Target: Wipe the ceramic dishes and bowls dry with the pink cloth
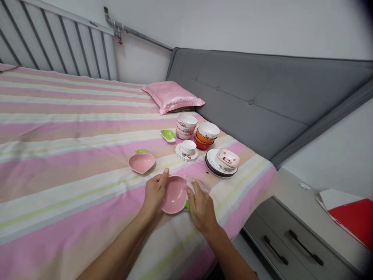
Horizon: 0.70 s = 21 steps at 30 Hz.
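Note:
Near the front edge of the bed I hold a pink peach-shaped bowl [174,196] with a green leaf at its lower right. My left hand [156,190] grips its left rim, thumb up. My right hand [201,204] is closed on a pale cloth [199,184], pressed against the bowl's right rim. A second pink peach-shaped bowl [142,163] lies on the striped sheet to the upper left. Beyond my hands stand small white bowls [189,146] on saucers [186,156], and a pink-rimmed dish [228,157] on stacked plates [211,159].
Farther back are stacked white bowls [186,126], white, orange and red bowls [207,134] and a green leaf-shaped dish [168,135]. A pink pillow [173,96] lies by the grey headboard [233,85]. A grey nightstand [291,194] stands at the right, with a red item [354,219] on it.

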Available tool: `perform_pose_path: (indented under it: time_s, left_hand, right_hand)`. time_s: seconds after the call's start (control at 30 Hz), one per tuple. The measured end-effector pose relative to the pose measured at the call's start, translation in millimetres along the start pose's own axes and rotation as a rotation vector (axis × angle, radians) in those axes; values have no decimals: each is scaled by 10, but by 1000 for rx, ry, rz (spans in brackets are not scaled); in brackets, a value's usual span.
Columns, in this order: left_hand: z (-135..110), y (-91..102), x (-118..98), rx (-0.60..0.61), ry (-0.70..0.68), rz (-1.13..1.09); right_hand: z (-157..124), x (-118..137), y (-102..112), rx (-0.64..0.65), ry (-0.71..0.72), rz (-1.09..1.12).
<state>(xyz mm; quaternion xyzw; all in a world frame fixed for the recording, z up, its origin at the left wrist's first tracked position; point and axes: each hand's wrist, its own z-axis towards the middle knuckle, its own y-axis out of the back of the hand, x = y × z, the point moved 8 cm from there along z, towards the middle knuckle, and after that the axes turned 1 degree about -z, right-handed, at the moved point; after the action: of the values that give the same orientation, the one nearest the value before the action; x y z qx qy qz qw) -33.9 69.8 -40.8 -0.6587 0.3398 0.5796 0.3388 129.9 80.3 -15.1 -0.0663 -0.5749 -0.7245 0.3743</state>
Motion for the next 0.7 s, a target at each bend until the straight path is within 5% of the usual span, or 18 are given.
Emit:
perform_pose_path:
  time_s: [0.27,0.43,0.53,0.7]
  left_hand:
    - [-29,84,178,-162,172,-137]
    - [-128,70,210,-235,270,-287]
    - [-225,-120,217,-72,293,-362]
    - [-434,-480,231,370,349,-287]
  right_hand:
    - [-65,-263,-151,-85,-306,615]
    - [-56,-206,-171,-89,-273,706]
    - [-34,-287,-88,-161,-302,691]
    - [10,-540,130,-311,-384,751]
